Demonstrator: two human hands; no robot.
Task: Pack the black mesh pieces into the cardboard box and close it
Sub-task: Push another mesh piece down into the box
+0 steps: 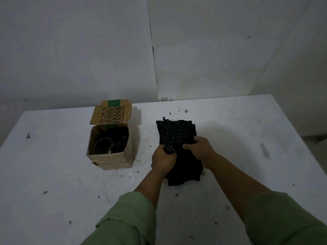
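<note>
A long black mesh piece [177,133] lies on the white table [53,174], right of centre. My left hand [163,159] and my right hand [199,149] both grip it at its middle, fingers curled into the mesh, which bunches between them. To the left stands an open cardboard box [109,160], its back flap [111,113] upright with printed numbers and a green stripe. Inside the box I see dark mesh [120,138] at the right and a curved clear item [102,145] at the left.
Small crumbs and dark specks are scattered over the table, thickest between the box and the mesh. White wall panels rise behind the table's far edge. The table's right edge [300,124] runs diagonally, with floor beyond it.
</note>
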